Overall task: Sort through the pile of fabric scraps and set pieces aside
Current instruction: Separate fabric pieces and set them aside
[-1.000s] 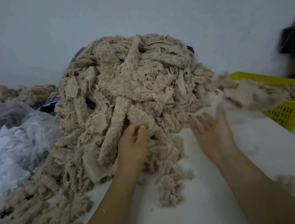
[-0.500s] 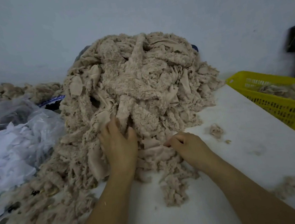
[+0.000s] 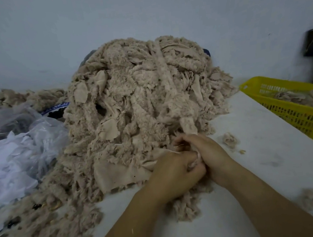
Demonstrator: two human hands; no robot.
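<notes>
The pile fills the table's far side. At the pile's near edge the left hand and right hand curl together, clutching a scrap. Right of the pile is bare tabletop, then a yellow basket holding a few pieces.

Tall heap of beige fuzzy fabric scraps on the white table, more scraps in the yellow basket.

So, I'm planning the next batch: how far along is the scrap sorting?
Early on. Done: a few pieces lie in the yellow basket. In hand: left hand and right hand both hold a scrap at the near edge of the pile. Left: nearly all of it looks unsorted.
</notes>
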